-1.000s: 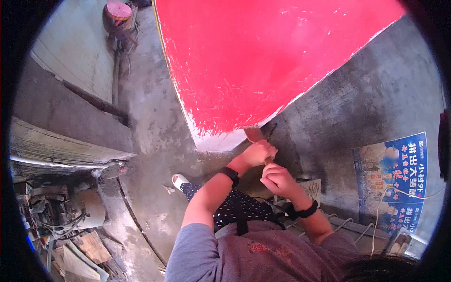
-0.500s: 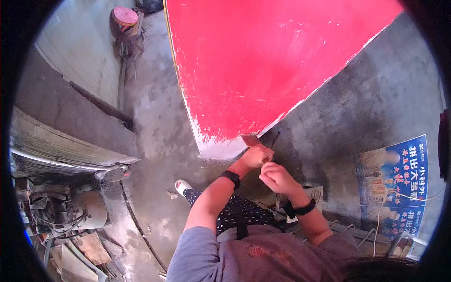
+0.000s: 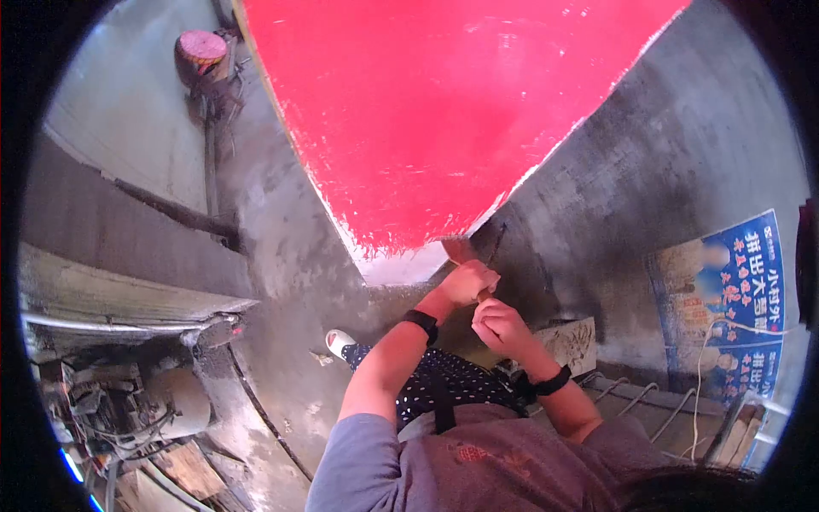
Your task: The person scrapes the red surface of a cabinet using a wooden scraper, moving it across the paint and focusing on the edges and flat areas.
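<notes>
A large board (image 3: 478, 119) has a bright red painted face with a bare white strip at its near end. My left hand (image 3: 470, 282) is closed on a brush (image 3: 457, 249), whose red-stained head lies at the right corner of the white strip. Just to the right and nearer my body, my right hand (image 3: 503, 328) is closed around the lower end of the brush handle. Both wrists bear black bands.
A blue printed poster (image 3: 725, 307) is at the right, with a thin white cable across it. A metal rack (image 3: 636, 401) stands below it. Machinery (image 3: 119, 410) and wooden boards lie at the lower left. A pink-topped stool (image 3: 202, 47) is at the upper left.
The view has shifted slightly, so the board's far part appears further left and the poster higher. Both hands keep their hold on the brush, which has moved little.
</notes>
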### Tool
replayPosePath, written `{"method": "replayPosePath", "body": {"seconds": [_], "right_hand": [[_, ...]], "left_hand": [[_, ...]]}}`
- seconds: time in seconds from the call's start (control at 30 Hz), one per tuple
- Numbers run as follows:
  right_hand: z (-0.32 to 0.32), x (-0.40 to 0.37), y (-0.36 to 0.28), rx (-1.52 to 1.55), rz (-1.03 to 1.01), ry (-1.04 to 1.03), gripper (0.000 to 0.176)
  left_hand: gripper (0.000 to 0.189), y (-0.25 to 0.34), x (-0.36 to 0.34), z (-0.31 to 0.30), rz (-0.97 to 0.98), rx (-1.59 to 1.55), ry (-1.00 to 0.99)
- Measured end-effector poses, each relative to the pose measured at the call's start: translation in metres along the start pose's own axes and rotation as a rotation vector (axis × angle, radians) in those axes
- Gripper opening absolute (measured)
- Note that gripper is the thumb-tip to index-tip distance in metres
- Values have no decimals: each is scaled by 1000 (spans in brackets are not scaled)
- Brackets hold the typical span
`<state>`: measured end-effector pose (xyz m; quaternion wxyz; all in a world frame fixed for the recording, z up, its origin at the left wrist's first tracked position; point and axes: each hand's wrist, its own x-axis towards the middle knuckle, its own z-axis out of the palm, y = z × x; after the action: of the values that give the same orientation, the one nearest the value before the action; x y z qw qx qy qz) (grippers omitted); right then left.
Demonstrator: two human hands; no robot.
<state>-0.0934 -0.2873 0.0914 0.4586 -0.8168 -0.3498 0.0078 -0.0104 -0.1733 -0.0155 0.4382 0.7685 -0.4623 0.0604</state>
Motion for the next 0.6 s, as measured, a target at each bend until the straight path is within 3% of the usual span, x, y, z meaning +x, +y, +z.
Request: {"method": "replayPosePath", "body": {"seconds": [0.07, 0.2, 0.27, 0.37, 0.6], "right_hand": [[-9, 3, -17, -28, -56, -1, 15], [0, -1, -3, -22, -82, -31, 16], [15, -20, 19, -43, 23, -134, 16], [21, -34, 22, -69, -34, -83, 17], [-7, -5, -38, -98, -104, 4, 17]], "left_hand": [[12, 14, 8, -9, 40, -18, 122], [10, 4, 2, -6, 57, 26, 75], [10, -6, -10, 10, 56, 9, -13], [9, -7, -16, 24, 44, 55, -12], [7, 46, 11, -32, 55, 79, 64]]}}
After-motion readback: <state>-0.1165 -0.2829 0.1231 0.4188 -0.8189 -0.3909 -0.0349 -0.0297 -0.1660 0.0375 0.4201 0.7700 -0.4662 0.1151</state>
